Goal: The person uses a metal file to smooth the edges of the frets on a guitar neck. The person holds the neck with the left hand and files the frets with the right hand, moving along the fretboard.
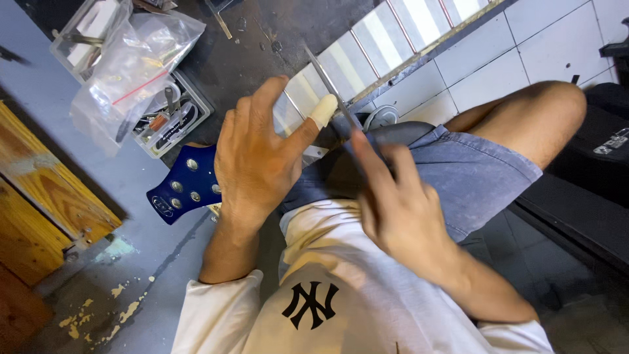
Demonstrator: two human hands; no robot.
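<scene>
1. The floor is worn grey concrete (pixel 141 252) with flaked pale patches; white square wall tiles (pixel 524 46) fill the upper right, and rough orange-brown wooden boards (pixel 39 196) stand at the left.
2. A guitar neck with a pale fretboard crossed by thin copper-coloured frets (pixel 386 36) runs diagonally over the person's lap, ending in a glossy dark blue headstock with round silver tuner bushings (pixel 187 183) at the lower left.
3. The left hand (pixel 259 157) lies spread flat on the fretboard near the headstock, fingers extended, its thumb wrapped in a cream bandage.
4. The right hand (pixel 400 203) pinches the blurred lower end of a slim grey metal file (pixel 327 82), which slants across the fretboard just beside the bandaged thumb.
5. The two hands are close together but apart.
6. Faded blue denim shorts (pixel 472 174) and a white shirt cover the person.
7. A crumpled clear plastic bag (pixel 131 65) lies over a clear plastic case of small tools (pixel 173 124) at the upper left.
</scene>
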